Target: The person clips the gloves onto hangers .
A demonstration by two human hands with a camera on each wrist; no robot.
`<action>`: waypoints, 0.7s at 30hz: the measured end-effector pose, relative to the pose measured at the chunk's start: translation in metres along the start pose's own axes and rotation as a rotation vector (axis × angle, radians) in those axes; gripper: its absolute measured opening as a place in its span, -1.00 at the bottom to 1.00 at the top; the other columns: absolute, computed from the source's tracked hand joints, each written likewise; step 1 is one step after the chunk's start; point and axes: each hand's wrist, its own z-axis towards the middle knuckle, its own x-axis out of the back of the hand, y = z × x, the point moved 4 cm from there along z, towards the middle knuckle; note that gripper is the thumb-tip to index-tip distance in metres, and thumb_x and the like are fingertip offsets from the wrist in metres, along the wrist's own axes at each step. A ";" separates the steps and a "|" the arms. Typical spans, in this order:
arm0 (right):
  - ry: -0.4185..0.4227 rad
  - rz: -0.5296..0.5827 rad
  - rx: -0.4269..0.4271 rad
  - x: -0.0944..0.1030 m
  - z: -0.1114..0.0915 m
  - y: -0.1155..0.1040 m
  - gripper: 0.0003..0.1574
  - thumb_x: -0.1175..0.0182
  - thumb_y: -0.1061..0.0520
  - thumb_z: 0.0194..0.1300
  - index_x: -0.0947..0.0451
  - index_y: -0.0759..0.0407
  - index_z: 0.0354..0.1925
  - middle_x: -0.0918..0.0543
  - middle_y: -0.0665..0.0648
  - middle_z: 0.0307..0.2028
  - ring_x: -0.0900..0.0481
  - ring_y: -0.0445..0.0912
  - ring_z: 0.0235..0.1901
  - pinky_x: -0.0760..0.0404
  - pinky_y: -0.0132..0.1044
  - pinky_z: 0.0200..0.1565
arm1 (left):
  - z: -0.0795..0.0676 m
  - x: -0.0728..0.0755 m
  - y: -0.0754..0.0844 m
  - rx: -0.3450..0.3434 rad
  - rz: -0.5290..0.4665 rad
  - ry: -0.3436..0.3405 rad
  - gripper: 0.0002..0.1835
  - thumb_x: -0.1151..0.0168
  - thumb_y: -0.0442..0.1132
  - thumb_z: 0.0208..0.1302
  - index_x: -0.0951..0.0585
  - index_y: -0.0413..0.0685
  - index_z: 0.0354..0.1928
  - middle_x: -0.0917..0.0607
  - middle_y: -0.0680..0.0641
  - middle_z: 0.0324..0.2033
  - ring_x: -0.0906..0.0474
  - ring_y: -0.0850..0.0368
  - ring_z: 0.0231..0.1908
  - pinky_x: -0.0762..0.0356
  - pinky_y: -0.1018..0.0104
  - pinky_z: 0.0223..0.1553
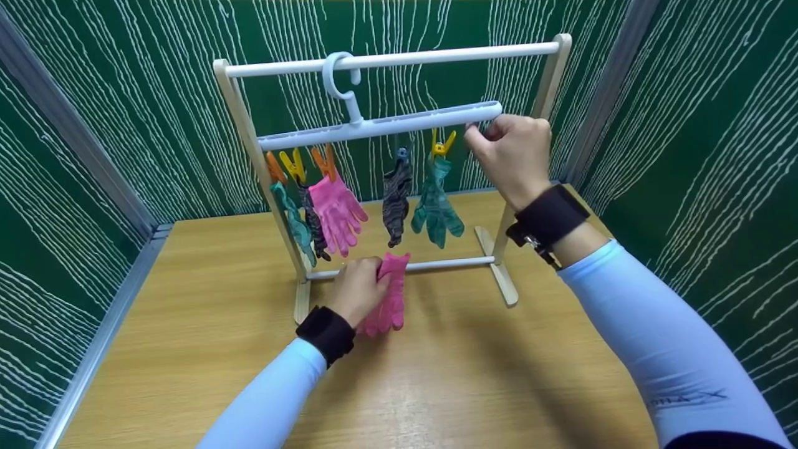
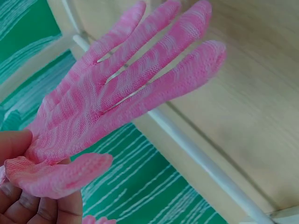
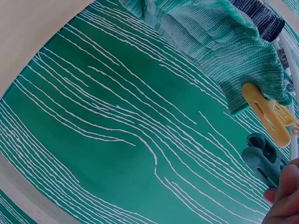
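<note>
My left hand [image 1: 357, 290] grips a pink knitted glove [image 1: 394, 296] by its cuff end, in front of the rack's lower bar. In the left wrist view the glove [image 2: 126, 79] spreads out from between thumb and fingers. My right hand [image 1: 516, 146] is raised at the right end of the white hanger [image 1: 430, 121]. There its fingers [image 3: 286, 196] pinch a dark green clothespin [image 3: 261, 161], whose jaws are empty; the head view hides this pin behind the hand. Beside it, a yellow clothespin [image 3: 266, 112] holds a green glove [image 3: 205, 51].
The hanger hooks over the top bar [image 1: 436, 57] of a wooden rack on the table [image 1: 206, 349]. Several clipped gloves hang from it: a pink glove [image 1: 336, 212], a dark grey glove [image 1: 396, 202] and green ones at either side. Green walls [image 1: 704, 125] stand close behind and beside.
</note>
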 end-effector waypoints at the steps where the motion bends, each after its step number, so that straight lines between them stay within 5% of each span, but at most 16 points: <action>1: -0.002 -0.001 -0.001 0.000 0.000 0.000 -0.41 -0.37 0.14 0.40 -0.46 0.18 -0.75 -0.44 0.09 -0.75 -0.20 -0.22 -0.71 -0.07 -0.44 -0.57 | 0.000 0.000 0.002 -0.006 -0.008 -0.001 -0.85 -0.37 -0.26 0.50 -0.71 -0.14 -0.29 -0.70 -0.04 -0.48 -0.57 0.14 -0.49 -0.52 0.28 -0.44; 15: -0.006 -0.008 0.037 0.000 0.000 -0.001 -0.41 -0.36 0.13 0.40 -0.52 0.27 -0.76 -0.51 0.17 -0.76 -0.22 -0.18 -0.71 -0.05 -0.45 -0.58 | 0.005 0.008 0.040 -0.152 -0.042 0.057 -0.86 -0.41 -0.26 0.47 -0.80 -0.22 -0.20 -0.84 -0.15 -0.37 -0.76 -0.01 -0.37 -0.72 0.09 -0.28; 21: -0.018 -0.019 0.038 0.000 0.000 -0.002 -0.40 -0.36 0.12 0.41 -0.50 0.27 -0.76 -0.48 0.17 -0.77 -0.24 -0.13 -0.70 -0.05 -0.42 -0.55 | 0.008 0.012 0.059 -0.178 -0.074 0.065 -0.85 -0.41 -0.24 0.47 -0.81 -0.19 -0.23 -0.85 -0.13 -0.38 -0.72 0.07 -0.42 -0.65 0.22 -0.36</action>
